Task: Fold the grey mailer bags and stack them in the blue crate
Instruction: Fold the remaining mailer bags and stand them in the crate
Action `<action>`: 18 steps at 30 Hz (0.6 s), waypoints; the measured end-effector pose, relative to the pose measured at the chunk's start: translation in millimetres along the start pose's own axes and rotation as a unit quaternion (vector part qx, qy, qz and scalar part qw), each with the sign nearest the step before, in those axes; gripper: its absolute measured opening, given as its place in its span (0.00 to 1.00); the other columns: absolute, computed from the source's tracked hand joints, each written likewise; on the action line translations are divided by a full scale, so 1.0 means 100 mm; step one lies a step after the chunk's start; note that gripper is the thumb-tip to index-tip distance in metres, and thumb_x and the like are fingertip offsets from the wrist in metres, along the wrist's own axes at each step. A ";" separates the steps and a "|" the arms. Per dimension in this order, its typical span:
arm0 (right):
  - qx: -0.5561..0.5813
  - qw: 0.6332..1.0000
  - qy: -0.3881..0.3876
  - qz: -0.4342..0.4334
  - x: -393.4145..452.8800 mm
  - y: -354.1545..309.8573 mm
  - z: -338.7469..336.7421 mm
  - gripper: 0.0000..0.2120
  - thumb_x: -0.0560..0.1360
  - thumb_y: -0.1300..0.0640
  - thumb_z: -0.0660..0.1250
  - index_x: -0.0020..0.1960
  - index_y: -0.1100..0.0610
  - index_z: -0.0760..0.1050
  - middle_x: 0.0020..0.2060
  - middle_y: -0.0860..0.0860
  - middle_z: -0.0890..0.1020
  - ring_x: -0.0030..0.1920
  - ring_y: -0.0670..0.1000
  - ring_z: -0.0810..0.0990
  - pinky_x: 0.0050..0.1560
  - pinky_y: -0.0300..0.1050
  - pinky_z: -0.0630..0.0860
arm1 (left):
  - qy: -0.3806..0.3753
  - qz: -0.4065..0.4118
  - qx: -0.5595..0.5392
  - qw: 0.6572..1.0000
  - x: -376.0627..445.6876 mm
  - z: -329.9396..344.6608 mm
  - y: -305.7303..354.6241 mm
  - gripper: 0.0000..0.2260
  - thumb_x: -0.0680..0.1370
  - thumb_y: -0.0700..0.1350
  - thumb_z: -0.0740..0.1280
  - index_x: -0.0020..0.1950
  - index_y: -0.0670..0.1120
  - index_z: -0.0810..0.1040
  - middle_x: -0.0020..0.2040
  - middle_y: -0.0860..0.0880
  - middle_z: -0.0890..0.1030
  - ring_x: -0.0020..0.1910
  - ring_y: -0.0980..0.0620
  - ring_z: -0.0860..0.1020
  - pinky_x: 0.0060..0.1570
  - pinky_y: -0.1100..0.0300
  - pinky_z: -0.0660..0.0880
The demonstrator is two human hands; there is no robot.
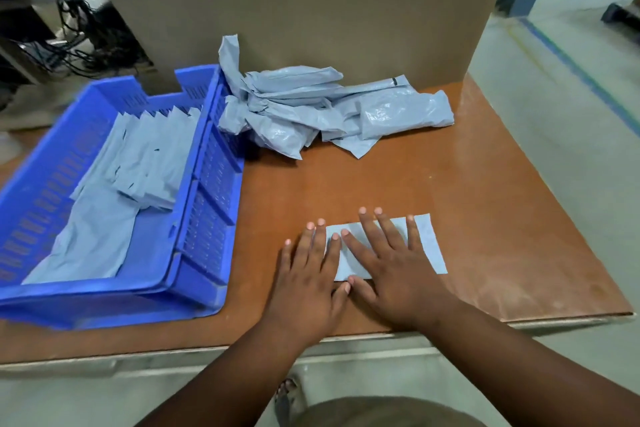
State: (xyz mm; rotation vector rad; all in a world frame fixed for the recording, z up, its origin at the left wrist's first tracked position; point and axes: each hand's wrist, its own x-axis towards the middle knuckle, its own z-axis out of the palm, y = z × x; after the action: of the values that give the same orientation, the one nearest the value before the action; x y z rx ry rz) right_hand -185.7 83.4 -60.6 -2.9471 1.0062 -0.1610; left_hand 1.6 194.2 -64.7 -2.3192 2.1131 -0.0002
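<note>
**Fold under press, near front edge**

Mailer (427, 246) lies flat near the table's (485, 218) front edge. Left hand (308, 282) and right hand (391, 274) press it, fingers straight, gripping nothing. Risk: slick film springs open on release. Crate (207, 218) at left holds folded bags

Glossy wooden table (415, 177), crinkly plastic mailer bags (311, 111), plastic crate (207, 184)

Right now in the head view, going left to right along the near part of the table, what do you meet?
Blue plastic crate → left hand → right hand → flat folded grey mailer bag → bare brown tabletop.
</note>
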 end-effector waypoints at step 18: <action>0.015 0.998 -0.064 0.005 0.00 -0.02 0.14 0.36 0.82 0.29 0.51 0.86 0.40 0.50 0.87 0.52 0.49 0.86 0.62 0.45 0.78 0.76 0.48 | -0.016 0.023 -0.050 0.998 -0.01 0.21 -0.09 0.35 0.84 0.62 0.51 0.88 0.50 0.46 0.88 0.46 0.45 0.86 0.46 0.47 0.81 0.36 0.50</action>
State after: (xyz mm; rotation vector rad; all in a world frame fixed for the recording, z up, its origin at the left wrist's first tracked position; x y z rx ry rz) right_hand -182.8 84.9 -74.1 -2.8812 0.9932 0.0136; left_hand 10.5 196.4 -85.8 -2.3050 2.1991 0.1453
